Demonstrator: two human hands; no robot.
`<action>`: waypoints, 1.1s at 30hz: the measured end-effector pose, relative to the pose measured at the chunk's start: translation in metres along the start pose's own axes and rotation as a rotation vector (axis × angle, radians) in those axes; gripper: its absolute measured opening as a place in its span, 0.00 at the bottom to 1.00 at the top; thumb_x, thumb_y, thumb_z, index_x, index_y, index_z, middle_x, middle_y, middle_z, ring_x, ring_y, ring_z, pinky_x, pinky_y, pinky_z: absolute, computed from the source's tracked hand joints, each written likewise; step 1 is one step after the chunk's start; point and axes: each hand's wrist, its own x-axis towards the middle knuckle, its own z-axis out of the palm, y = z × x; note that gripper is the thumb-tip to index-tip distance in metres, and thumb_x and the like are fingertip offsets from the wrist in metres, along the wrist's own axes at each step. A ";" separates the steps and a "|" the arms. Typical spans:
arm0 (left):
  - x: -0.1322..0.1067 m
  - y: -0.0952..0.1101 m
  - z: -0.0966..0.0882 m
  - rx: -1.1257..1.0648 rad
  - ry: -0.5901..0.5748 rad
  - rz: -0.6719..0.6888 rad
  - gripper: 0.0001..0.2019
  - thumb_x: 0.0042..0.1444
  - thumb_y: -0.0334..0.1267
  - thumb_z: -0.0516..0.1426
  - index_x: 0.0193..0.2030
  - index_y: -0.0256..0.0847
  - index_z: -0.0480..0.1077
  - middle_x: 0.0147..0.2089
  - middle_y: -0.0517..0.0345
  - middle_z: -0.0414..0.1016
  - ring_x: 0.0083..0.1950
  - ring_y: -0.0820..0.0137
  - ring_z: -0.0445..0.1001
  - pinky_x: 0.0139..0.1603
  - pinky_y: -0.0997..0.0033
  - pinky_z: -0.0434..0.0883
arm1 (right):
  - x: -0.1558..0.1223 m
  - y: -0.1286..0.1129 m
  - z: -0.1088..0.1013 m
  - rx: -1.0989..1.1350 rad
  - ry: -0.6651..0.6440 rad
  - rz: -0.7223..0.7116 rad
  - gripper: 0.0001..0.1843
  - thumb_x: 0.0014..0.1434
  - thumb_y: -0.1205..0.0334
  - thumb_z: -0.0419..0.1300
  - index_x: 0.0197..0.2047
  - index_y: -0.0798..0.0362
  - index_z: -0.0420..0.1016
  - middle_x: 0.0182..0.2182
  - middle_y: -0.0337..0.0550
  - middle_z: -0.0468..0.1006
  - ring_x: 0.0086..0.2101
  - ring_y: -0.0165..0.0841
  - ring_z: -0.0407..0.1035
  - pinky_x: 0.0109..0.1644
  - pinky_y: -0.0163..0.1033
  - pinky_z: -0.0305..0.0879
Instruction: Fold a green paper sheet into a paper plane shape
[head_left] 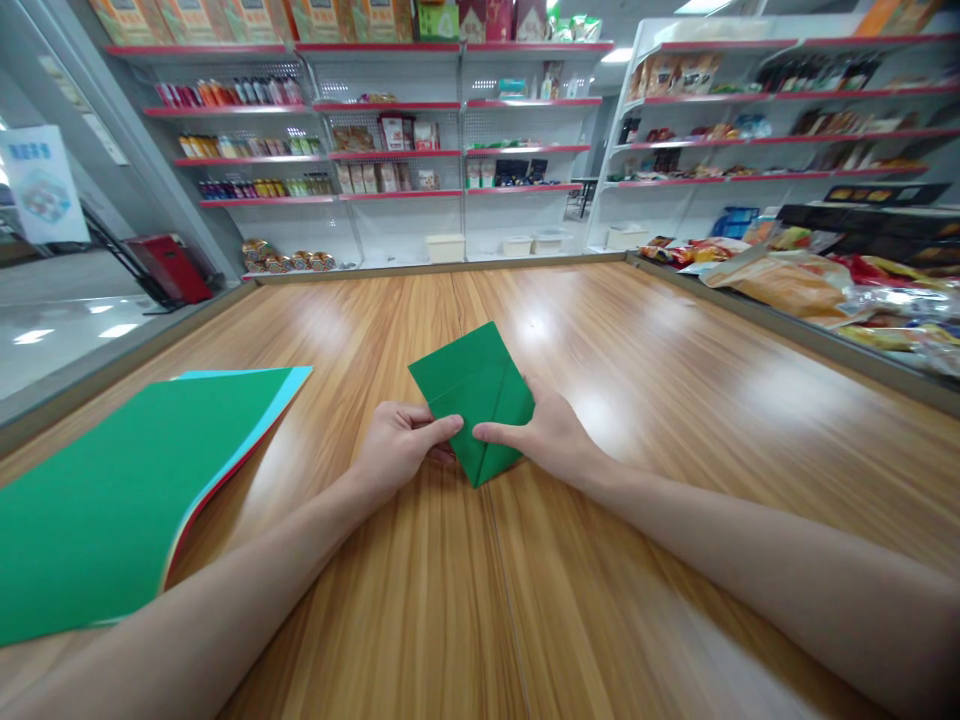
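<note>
A folded green paper [474, 385] lies on the wooden table [645, 400] in the middle of the head view, its pointed end toward me. My left hand [397, 445] pinches its left edge, thumb on top and fingers curled. My right hand [544, 435] holds the right side, thumb pressed on the paper near the centre fold and fingers tucked under the edge. Both thumbs nearly meet over the lower part of the paper.
A stack of coloured paper sheets [112, 500], green on top with blue and red edges showing, lies at the left. Snack packets [817, 285] fill a counter at the right. Shop shelves [450, 130] with goods stand behind the table.
</note>
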 end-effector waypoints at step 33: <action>-0.014 0.008 0.024 0.389 0.139 0.234 0.13 0.63 0.50 0.49 0.35 0.43 0.58 0.23 0.67 0.62 0.16 0.76 0.67 0.12 0.79 0.61 | -0.012 -0.022 0.006 0.709 -0.244 0.225 0.25 0.42 0.62 0.72 0.46 0.50 0.77 0.43 0.46 0.81 0.41 0.41 0.76 0.47 0.51 0.73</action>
